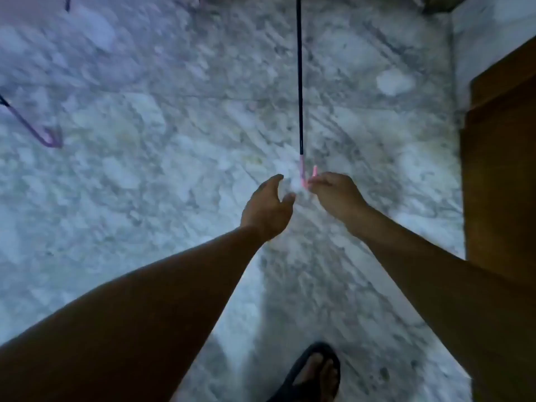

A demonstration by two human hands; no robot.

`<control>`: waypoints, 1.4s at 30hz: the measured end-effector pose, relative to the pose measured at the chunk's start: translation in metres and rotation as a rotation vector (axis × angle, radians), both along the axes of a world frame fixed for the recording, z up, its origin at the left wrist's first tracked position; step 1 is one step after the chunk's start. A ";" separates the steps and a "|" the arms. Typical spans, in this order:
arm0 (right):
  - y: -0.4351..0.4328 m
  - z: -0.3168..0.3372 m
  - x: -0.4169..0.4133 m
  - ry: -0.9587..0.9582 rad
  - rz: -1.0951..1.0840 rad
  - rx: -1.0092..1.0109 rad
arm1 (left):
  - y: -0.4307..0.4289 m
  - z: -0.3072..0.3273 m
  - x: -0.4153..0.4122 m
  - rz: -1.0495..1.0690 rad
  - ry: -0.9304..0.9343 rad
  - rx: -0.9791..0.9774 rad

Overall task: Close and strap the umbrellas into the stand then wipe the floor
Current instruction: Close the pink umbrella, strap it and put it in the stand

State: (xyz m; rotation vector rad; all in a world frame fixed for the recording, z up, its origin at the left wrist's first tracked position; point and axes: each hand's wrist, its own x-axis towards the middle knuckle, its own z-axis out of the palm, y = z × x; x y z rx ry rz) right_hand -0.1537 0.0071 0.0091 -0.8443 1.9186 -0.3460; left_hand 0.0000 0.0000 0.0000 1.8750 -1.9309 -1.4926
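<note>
A dark umbrella shaft (299,82) runs from the top edge down the middle of the view and ends in a pink hooked handle (303,175). My right hand (333,192) has its fingertips at the hook; the blur hides whether they grip it. My left hand (268,207) hovers just left of the handle, fingers apart and holding nothing. A second umbrella's purple hooked handle (49,137) shows at the left edge. Both canopies lie out of frame. No stand is in view.
Grey-white marble floor (174,184) fills the view. A brown wooden door or cabinet (501,184) stands along the right side by a white wall. My foot in a dark sandal (313,372) is at the bottom edge.
</note>
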 end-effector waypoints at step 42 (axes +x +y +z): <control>0.172 0.578 0.173 -0.274 -0.985 -0.165 | 0.079 0.591 0.112 -0.848 0.112 0.213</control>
